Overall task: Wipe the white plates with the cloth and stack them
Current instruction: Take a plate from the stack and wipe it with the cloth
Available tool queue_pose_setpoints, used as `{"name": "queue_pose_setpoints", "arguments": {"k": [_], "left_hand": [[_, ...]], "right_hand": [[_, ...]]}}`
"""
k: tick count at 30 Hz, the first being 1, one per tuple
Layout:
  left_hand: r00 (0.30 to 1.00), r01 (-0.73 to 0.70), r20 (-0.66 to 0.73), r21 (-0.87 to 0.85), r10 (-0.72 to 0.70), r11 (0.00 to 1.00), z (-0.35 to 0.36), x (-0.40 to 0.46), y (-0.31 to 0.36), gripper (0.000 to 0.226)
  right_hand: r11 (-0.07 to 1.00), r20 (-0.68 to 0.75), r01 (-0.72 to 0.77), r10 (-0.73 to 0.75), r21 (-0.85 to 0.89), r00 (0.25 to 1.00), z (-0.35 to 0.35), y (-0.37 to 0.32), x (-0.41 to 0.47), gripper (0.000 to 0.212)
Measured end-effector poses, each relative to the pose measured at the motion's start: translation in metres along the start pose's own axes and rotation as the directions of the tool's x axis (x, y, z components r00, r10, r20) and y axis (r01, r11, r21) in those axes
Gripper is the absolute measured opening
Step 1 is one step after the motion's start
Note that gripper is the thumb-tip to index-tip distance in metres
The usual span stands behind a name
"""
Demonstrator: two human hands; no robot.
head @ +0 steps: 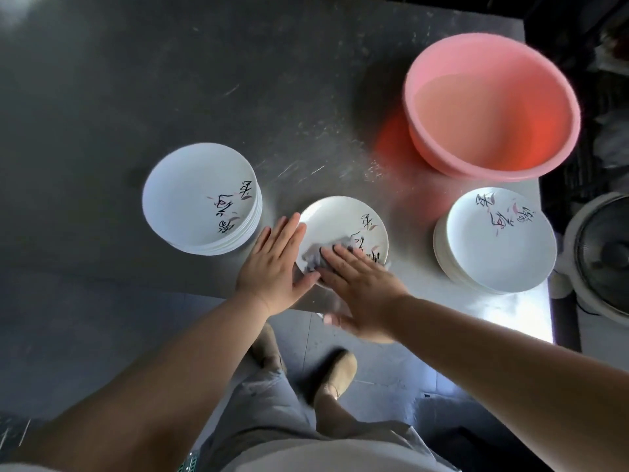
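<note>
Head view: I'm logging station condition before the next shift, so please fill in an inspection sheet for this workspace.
Surface: grey metal table, scuffed and scratched near the middle.
Job's things: single plate at the front edge with a grey cloth on it; left stack and right stack of white plates.
Clutter: pink basin at the back right, nothing visible inside.
Hands: left hand flat against the plate's left rim; right hand pressing the cloth with straight fingers.
Cables: nothing seen.
Surroundings: a lidded cooker-like pot beyond the table's right edge; tiled floor below.
</note>
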State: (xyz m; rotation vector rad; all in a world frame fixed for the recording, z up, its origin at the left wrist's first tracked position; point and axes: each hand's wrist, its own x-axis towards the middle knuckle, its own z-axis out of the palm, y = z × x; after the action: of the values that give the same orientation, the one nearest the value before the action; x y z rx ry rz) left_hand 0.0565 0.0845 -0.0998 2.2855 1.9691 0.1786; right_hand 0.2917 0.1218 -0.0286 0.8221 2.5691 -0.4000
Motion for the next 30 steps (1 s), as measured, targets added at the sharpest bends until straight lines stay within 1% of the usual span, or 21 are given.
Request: {"name": "queue_pose_setpoints", "arguments": {"k": [1,2,3,5,6,7,8,11,12,13,14,17,18,19,21,22,23,24,27,28,30], "left_hand": [[1.000,0.002,0.005,-0.001,-0.002,1.000,0.001,0.000,0.000,0.093],[1.000,0.001,0.011,-0.001,-0.001,1.000,0.001,0.001,0.000,0.092],[1.000,-0.003,0.011,0.001,0.003,1.000,0.001,0.001,0.000,0.093],[1.000,0.000,0.009,0.005,0.000,1.000,0.001,0.001,-0.001,0.094],[1.000,0.004,0.008,0.004,-0.004,1.000,0.001,0.000,-0.001,0.094],[1.000,0.005,0.007,0.004,-0.005,1.000,0.001,0.001,-0.001,0.094],[1.000,0.004,0.008,0.005,-0.004,1.000,0.000,0.001,-0.001,0.094],[1.000,-0.001,-0.009,-0.008,0.001,1.000,0.003,0.000,-0.001,0.093],[1.000,0.000,-0.015,-0.007,0.000,1.000,0.004,0.000,-0.001,0.093],[1.000,0.001,-0.011,-0.003,-0.001,1.000,0.004,0.000,-0.001,0.093],[1.000,0.000,-0.002,0.000,0.000,1.000,0.003,0.001,-0.001,0.094],[1.000,0.002,0.007,-0.004,-0.002,1.000,0.002,0.001,-0.001,0.096],[1.000,0.003,0.006,-0.005,-0.003,1.000,0.001,0.001,-0.001,0.095],[1.000,0.002,0.004,-0.006,-0.002,1.000,0.001,0.002,-0.001,0.095],[1.000,-0.002,-0.005,-0.003,0.002,1.000,0.003,0.000,-0.002,0.093],[1.000,-0.005,-0.008,0.003,0.005,1.000,0.004,0.000,-0.002,0.092],[1.000,-0.005,-0.007,0.004,0.005,1.000,0.005,0.000,-0.002,0.092],[1.000,-0.002,-0.007,-0.003,0.002,1.000,0.006,0.001,-0.002,0.092],[1.000,0.005,-0.007,-0.018,-0.005,1.000,0.005,0.001,-0.002,0.092],[1.000,0.005,-0.004,-0.016,-0.005,1.000,0.004,0.001,-0.002,0.092],[1.000,0.014,-0.002,-0.017,-0.014,1.000,0.003,0.001,-0.002,0.093]], "right_hand": [[1.000,0.020,0.023,-0.023,-0.018,1.000,0.003,0.003,-0.004,0.096],[1.000,0.016,0.015,-0.015,-0.017,1.000,0.002,0.009,-0.001,0.094],[0.999,0.002,-0.037,0.037,-0.005,0.999,-0.005,0.016,0.007,0.092],[0.977,-0.034,-0.214,0.215,0.020,0.976,-0.019,0.027,0.028,0.093],[0.961,-0.043,-0.276,0.277,0.023,0.960,-0.022,0.030,0.035,0.094],[0.953,-0.046,-0.302,0.303,0.030,0.952,-0.022,0.029,0.037,0.095],[0.957,-0.045,-0.288,0.290,0.038,0.956,-0.018,0.024,0.032,0.095],[0.996,0.005,-0.090,0.090,0.008,0.996,0.005,-0.001,-0.007,0.099],[0.999,0.016,-0.053,0.053,-0.013,0.998,0.009,-0.001,-0.013,0.100],[0.999,0.023,-0.047,0.048,-0.015,0.999,0.007,0.004,-0.011,0.099],[0.997,0.012,-0.082,0.082,-0.009,0.997,0.000,0.011,-0.004,0.096],[0.956,-0.026,-0.292,0.291,-0.026,0.956,-0.016,0.027,0.020,0.088],[0.954,-0.028,-0.300,0.300,-0.012,0.954,-0.017,0.024,0.020,0.088],[0.966,-0.021,-0.259,0.259,0.004,0.966,-0.015,0.019,0.014,0.090],[0.995,0.012,-0.094,0.095,-0.017,0.995,-0.002,0.003,-0.009,0.095],[0.998,0.027,-0.043,0.044,-0.034,0.999,0.004,0.000,-0.018,0.096],[0.999,0.033,-0.033,0.034,-0.031,0.999,0.005,0.003,-0.021,0.096],[0.998,0.022,-0.063,0.063,-0.021,0.998,0.002,0.010,-0.017,0.095],[0.953,-0.019,-0.300,0.300,-0.031,0.954,-0.012,0.033,0.002,0.088],[0.941,-0.017,-0.338,0.337,-0.029,0.941,-0.015,0.034,0.005,0.087],[0.941,-0.003,-0.338,0.338,0.003,0.941,-0.011,0.020,-0.001,0.092]]}}
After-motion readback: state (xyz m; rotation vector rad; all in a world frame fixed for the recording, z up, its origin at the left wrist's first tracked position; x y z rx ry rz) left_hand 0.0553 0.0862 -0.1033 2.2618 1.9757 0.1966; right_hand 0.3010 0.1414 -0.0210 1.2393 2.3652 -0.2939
